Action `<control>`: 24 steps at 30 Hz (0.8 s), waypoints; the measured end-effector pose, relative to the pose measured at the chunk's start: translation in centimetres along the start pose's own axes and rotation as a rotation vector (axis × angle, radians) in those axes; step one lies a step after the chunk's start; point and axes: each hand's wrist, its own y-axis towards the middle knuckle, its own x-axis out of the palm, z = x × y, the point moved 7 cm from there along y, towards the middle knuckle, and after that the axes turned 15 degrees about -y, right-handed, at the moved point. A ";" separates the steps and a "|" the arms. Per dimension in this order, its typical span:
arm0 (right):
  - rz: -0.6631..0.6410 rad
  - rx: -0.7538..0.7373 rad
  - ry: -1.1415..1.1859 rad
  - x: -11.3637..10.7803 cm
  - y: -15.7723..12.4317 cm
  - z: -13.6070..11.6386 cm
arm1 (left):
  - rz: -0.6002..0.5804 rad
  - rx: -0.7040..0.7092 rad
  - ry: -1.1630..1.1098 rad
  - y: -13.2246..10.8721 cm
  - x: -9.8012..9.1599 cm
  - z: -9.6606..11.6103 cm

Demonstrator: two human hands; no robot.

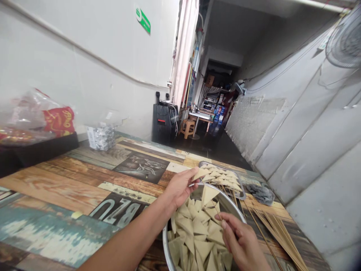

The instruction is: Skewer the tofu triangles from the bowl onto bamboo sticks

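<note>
My left hand point(180, 185) pinches a pale triangular tofu piece point(200, 173) above the rim of a metal bowl point(167, 251). The bowl is filled with several more triangular tofu pieces point(194, 235). My right hand point(242, 242), over the bowl's right side, is closed on a thin bamboo skewer point(216, 208) that carries another triangle point(208, 195) near its tip. Beyond the bowl a metal tray point(241, 185) holds several skewered triangles point(221, 175).
A bundle of loose bamboo skewers point(278, 233) lies at the right of the bowl, beside a grey cloth point(261, 193). On the patterned wooden table point(70, 188) stand a black box with bags point(36, 130) at the far left and a packet of foil items point(100, 137). A corridor opens ahead.
</note>
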 end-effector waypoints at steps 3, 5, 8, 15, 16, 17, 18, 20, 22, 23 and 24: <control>0.013 -0.001 0.007 -0.3 0.2 -0.5 | -0.004 -0.011 0.035 -0.3 0.0 -0.3; 0.023 0.002 0.015 -0.6 0.3 -0.8 | -0.011 -0.016 0.064 -0.4 0.1 -0.5; 0.010 0.006 0.044 -0.5 0.3 -1.0 | -0.022 -0.023 0.099 -0.4 0.2 -0.7; 0.018 0.000 0.061 -0.5 0.3 -0.7 | -0.061 -0.082 0.158 -0.4 0.3 -1.3; 0.025 0.004 0.074 -0.7 0.4 -0.7 | -0.065 -0.085 0.170 -0.4 0.3 -1.3; 0.035 0.010 0.094 -1.0 0.6 -0.7 | -0.063 -0.075 0.188 -0.4 0.3 -1.2; 0.049 0.021 0.119 -1.4 0.7 -0.6 | -0.055 -0.044 0.223 -0.5 0.3 -0.9; 0.090 0.045 0.184 -2.3 1.1 -0.3 | -0.049 0.079 0.385 -0.7 0.4 0.1; 0.152 0.095 0.224 -3.1 1.5 0.5 | -0.130 0.214 0.693 -1.2 1.2 0.8; 0.182 0.123 0.236 -3.4 1.6 1.0 | -0.221 0.225 0.873 -1.5 1.8 0.5; 0.209 0.147 0.246 -3.6 1.7 1.4 | -0.314 0.206 1.047 -1.7 2.2 -0.1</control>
